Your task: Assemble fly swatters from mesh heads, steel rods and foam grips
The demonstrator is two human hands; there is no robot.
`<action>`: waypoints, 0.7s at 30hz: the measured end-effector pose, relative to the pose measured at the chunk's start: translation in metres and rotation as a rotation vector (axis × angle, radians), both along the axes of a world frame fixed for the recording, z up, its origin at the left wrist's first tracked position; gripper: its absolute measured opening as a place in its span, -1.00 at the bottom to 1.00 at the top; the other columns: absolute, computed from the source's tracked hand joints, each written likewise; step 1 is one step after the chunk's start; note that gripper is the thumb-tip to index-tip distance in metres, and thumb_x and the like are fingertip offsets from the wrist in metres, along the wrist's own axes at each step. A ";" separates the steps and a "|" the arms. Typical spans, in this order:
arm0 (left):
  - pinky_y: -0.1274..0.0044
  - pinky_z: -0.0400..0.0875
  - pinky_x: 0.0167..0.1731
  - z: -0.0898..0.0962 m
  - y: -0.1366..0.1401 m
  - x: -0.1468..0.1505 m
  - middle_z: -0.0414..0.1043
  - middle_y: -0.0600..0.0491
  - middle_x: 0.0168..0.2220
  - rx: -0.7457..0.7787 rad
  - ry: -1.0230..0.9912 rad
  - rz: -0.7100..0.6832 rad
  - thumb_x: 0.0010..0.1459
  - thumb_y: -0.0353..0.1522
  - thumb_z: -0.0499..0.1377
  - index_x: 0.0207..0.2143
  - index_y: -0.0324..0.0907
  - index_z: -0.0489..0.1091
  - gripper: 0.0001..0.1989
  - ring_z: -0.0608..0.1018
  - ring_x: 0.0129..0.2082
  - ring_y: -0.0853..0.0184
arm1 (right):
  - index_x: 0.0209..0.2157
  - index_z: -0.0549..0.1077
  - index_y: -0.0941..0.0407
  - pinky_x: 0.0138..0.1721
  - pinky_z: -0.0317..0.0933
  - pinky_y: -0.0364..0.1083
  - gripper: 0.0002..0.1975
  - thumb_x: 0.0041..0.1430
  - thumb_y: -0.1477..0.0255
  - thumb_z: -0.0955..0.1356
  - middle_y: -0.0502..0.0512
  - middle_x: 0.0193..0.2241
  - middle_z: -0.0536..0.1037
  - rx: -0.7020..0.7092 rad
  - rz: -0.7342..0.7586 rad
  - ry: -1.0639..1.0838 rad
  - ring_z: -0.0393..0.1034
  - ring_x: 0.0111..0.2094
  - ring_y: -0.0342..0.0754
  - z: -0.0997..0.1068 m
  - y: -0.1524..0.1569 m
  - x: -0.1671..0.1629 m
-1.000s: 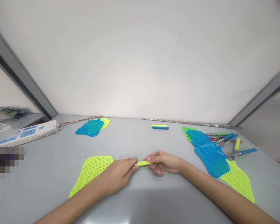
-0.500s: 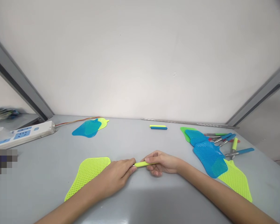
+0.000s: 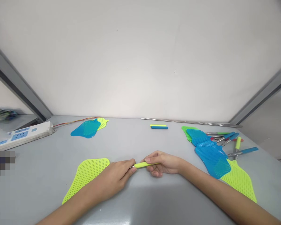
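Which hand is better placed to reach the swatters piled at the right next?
Probably the right hand: though holding the yellow handle, it is nearer those swatters; the left hand is farther.

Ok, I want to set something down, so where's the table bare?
Mainly the middle, from the left hand and right hand back to the yellow and blue tubes. Also left, between the power strip and the near yellow-green mesh head. It's crowded at right, where mesh heads and handles overlap.
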State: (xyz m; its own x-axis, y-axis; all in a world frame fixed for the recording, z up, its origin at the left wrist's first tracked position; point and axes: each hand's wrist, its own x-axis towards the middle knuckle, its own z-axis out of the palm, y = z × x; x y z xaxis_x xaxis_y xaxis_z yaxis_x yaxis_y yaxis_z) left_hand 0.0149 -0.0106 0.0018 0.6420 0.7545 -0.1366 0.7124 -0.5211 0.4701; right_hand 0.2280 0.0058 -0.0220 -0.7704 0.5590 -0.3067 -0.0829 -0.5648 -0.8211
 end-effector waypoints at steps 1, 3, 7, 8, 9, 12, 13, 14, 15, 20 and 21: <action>0.58 0.13 -0.52 0.000 0.000 0.000 0.29 0.13 -0.51 0.004 0.007 -0.001 0.18 -0.18 -0.27 -0.45 -0.12 0.17 -0.66 0.36 -0.52 0.36 | -0.37 0.35 0.23 -0.68 -0.05 -0.24 -0.81 0.02 0.37 0.29 -0.01 -0.58 0.26 -0.001 -0.001 -0.002 0.21 -0.63 -0.24 0.000 0.000 0.000; 0.57 0.12 -0.53 0.001 0.000 0.000 0.29 0.13 -0.52 0.009 0.023 -0.007 0.18 -0.18 -0.27 -0.45 -0.12 0.18 -0.65 0.37 -0.53 0.36 | -0.36 0.35 0.23 -0.68 -0.05 -0.24 -0.81 0.02 0.38 0.28 -0.01 -0.58 0.25 -0.006 0.000 -0.003 0.22 -0.63 -0.24 0.000 0.000 0.001; 0.57 0.12 -0.53 0.002 0.001 0.000 0.30 0.13 -0.52 0.008 0.036 -0.015 0.18 -0.18 -0.28 -0.44 -0.12 0.19 -0.64 0.37 -0.53 0.36 | -0.37 0.35 0.24 -0.67 -0.05 -0.23 -0.80 0.02 0.38 0.28 0.00 -0.57 0.25 -0.025 0.007 0.001 0.21 -0.63 -0.24 0.001 0.000 0.000; 0.57 0.13 -0.52 0.002 0.001 0.000 0.30 0.12 -0.52 0.004 0.036 -0.013 0.18 -0.18 -0.28 -0.44 -0.12 0.19 -0.64 0.37 -0.53 0.35 | -0.37 0.35 0.24 -0.67 -0.06 -0.23 -0.80 0.02 0.37 0.28 0.00 -0.57 0.26 -0.029 0.006 0.001 0.21 -0.62 -0.24 0.002 0.000 0.000; 0.57 0.13 -0.52 0.002 0.001 0.000 0.30 0.12 -0.52 -0.001 0.035 -0.009 0.18 -0.18 -0.28 -0.44 -0.12 0.19 -0.64 0.38 -0.53 0.35 | -0.36 0.35 0.24 -0.66 -0.06 -0.23 -0.79 0.01 0.37 0.29 -0.01 -0.58 0.26 -0.032 0.005 -0.001 0.21 -0.62 -0.24 0.002 0.000 0.000; 0.57 0.15 -0.50 0.002 0.001 0.000 0.31 0.11 -0.51 -0.013 0.028 0.000 0.18 -0.18 -0.28 -0.42 -0.12 0.21 -0.63 0.38 -0.52 0.34 | -0.34 0.36 0.24 -0.66 -0.06 -0.23 -0.77 0.00 0.36 0.29 -0.01 -0.58 0.26 -0.034 0.005 -0.005 0.21 -0.62 -0.24 0.002 0.000 0.000; 0.57 0.15 -0.50 0.002 0.001 0.000 0.31 0.11 -0.51 -0.012 0.025 0.001 0.18 -0.18 -0.28 -0.42 -0.12 0.21 -0.63 0.38 -0.52 0.34 | -0.34 0.36 0.24 -0.65 -0.06 -0.23 -0.77 0.00 0.36 0.30 -0.01 -0.58 0.26 -0.033 0.008 -0.004 0.21 -0.62 -0.24 0.002 0.000 0.000; 0.57 0.15 -0.50 0.002 0.001 0.000 0.31 0.11 -0.50 -0.010 0.022 0.000 0.18 -0.18 -0.28 -0.42 -0.12 0.22 -0.64 0.38 -0.52 0.34 | -0.34 0.36 0.24 -0.65 -0.06 -0.23 -0.77 0.00 0.35 0.29 -0.01 -0.58 0.26 -0.033 0.010 -0.002 0.21 -0.62 -0.24 0.002 0.000 0.000; 0.57 0.15 -0.50 0.002 0.000 0.000 0.31 0.11 -0.50 -0.008 0.019 0.000 0.18 -0.18 -0.27 -0.42 -0.12 0.21 -0.64 0.38 -0.52 0.34 | -0.33 0.36 0.24 -0.65 -0.06 -0.23 -0.77 0.00 0.35 0.29 -0.01 -0.58 0.26 -0.033 0.011 -0.001 0.21 -0.61 -0.24 0.002 0.000 0.000; 0.57 0.14 -0.51 0.003 0.001 0.000 0.31 0.11 -0.51 -0.006 0.003 -0.002 0.18 -0.19 -0.27 -0.42 -0.12 0.22 -0.64 0.37 -0.52 0.35 | -0.30 0.36 0.24 -0.65 -0.06 -0.22 -0.75 0.01 0.35 0.29 -0.02 -0.59 0.25 -0.032 0.004 -0.002 0.20 -0.62 -0.24 0.000 0.001 0.000; 0.57 0.14 -0.50 0.002 0.001 0.000 0.31 0.11 -0.51 -0.005 0.002 -0.002 0.18 -0.19 -0.27 -0.42 -0.12 0.22 -0.64 0.37 -0.52 0.36 | -0.31 0.36 0.24 -0.65 -0.06 -0.22 -0.75 0.01 0.35 0.29 -0.01 -0.58 0.25 -0.028 0.004 -0.002 0.20 -0.62 -0.24 0.000 0.001 0.000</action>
